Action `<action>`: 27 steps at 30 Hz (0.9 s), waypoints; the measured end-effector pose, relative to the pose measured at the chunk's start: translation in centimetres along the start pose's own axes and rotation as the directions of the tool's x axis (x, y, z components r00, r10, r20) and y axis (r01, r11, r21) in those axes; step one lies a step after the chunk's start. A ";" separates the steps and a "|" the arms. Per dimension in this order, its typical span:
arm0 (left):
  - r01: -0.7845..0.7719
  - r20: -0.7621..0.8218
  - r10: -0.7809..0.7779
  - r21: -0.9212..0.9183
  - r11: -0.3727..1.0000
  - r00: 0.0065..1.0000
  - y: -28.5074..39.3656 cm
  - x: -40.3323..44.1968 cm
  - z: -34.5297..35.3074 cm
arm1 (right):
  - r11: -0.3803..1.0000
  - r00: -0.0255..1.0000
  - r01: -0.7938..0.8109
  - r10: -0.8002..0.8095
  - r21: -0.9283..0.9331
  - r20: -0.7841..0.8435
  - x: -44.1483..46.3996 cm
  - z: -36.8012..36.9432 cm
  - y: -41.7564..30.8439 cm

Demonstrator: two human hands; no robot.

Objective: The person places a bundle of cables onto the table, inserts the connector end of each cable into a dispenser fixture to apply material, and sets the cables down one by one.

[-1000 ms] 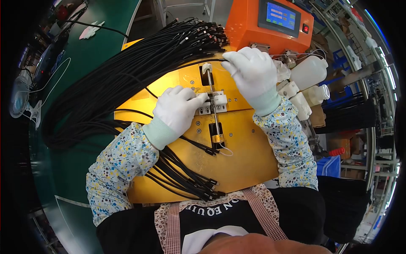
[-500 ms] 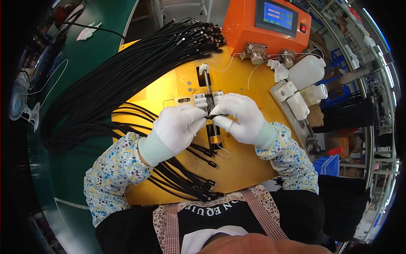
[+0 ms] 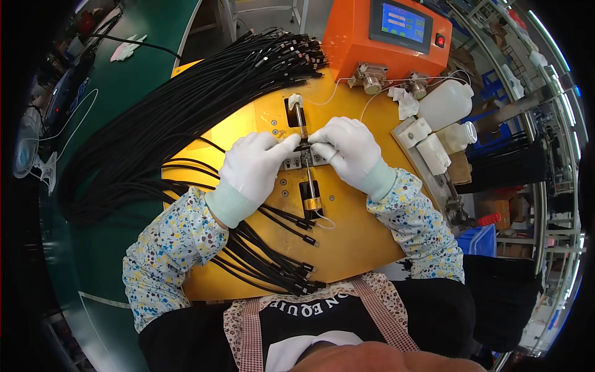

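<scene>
Both of my hands wear white gloves and meet over a small metal fixture (image 3: 305, 160) on the yellow plate. My left hand (image 3: 253, 166) pinches a black cable (image 3: 211, 143), which runs in from the left behind the glove. My right hand (image 3: 348, 147) is closed, its fingertips on the other side of the same short dark cable end between the hands. The gloves partly cover that end and its plug. Below the fixture lies a metal rod with a brass-coloured fitting (image 3: 313, 203); above it stands a second rod with a white-wrapped tip (image 3: 295, 100).
A large bundle of black cables (image 3: 142, 118) curves along the left. More cables (image 3: 266, 260) lie near my body. At the back right stands an orange machine (image 3: 353, 43) with a screen (image 3: 401, 25). White bottles (image 3: 447, 102) and a green table (image 3: 142, 37) flank the plate.
Both hands have moved up and away from my body with the cable end, from the fixture's near side to its far side. The lower rod now shows more fully.
</scene>
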State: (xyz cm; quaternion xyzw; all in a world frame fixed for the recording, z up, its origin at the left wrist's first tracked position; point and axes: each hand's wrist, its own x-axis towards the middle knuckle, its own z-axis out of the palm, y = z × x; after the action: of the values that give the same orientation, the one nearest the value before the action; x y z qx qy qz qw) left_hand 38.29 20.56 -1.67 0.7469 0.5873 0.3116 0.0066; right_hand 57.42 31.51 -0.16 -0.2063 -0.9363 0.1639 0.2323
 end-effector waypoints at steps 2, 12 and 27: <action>-0.051 0.037 0.048 0.107 0.993 0.998 -0.1 -0.2 0.0 | 0.998 1.000 0.026 -0.025 -0.060 0.003 0.0 0.4 0.1; -0.153 0.106 0.127 0.298 0.942 0.986 0.0 -0.2 -0.2 | 0.940 0.977 0.145 -0.185 -0.309 -0.104 6.0 -0.7 3.2; -0.180 0.087 0.161 0.284 0.942 0.983 0.0 -0.1 -0.2 | 0.799 0.974 0.194 -0.227 -0.569 0.013 10.4 -0.2 2.4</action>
State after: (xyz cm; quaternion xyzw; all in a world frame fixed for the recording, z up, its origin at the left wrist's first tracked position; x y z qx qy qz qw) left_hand 38.14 20.41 -1.55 0.7971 0.5594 0.1977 -0.1119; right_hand 49.86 38.47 2.83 -0.1650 -0.9527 -0.1539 0.2034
